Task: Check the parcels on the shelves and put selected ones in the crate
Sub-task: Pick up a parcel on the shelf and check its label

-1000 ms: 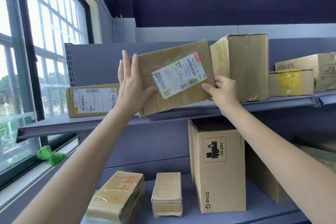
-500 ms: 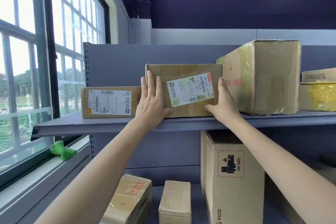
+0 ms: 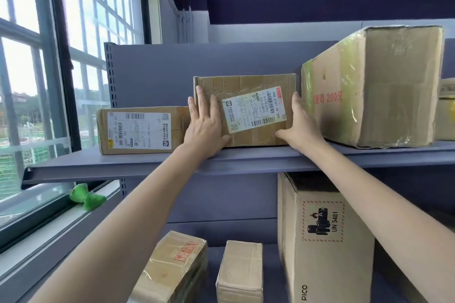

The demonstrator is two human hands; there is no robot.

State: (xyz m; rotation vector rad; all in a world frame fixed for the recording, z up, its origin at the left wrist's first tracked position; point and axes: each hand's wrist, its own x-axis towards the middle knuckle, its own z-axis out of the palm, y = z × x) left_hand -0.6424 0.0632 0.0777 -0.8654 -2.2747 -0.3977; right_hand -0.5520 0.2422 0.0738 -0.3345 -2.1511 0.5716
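The parcel (image 3: 246, 110) you are checking stands upright on the upper shelf (image 3: 147, 162), its white shipping label (image 3: 254, 109) facing you and slightly tilted on the cardboard. Your left hand (image 3: 205, 128) lies flat against its left front face, fingers spread upward and thumb along the bottom edge. Your right hand (image 3: 299, 128) presses its right side, thumb under the lower right corner. Both hands are open-palmed against the box, bracing it between them rather than curling round it.

On the left, a lower, longer labelled box (image 3: 142, 133) sits just beside the parcel, its right end partly behind your left hand. On the right, a big plastic-wrapped carton (image 3: 369, 86) with red print stands close, and your right hand fills the narrow gap between the two. Past it, at the frame edge, more boxes (image 3: 446, 110) show only partly.

The shelf's front lip runs bare in front of the parcel, and the shelf is bare at its left end toward the window (image 3: 37, 81).

On the lower shelf, a tall box marked UN 3481 (image 3: 325, 241) stands under your right forearm, with two small taped packets (image 3: 240, 273) left of it. A green object (image 3: 87, 198) lies on the windowsill.
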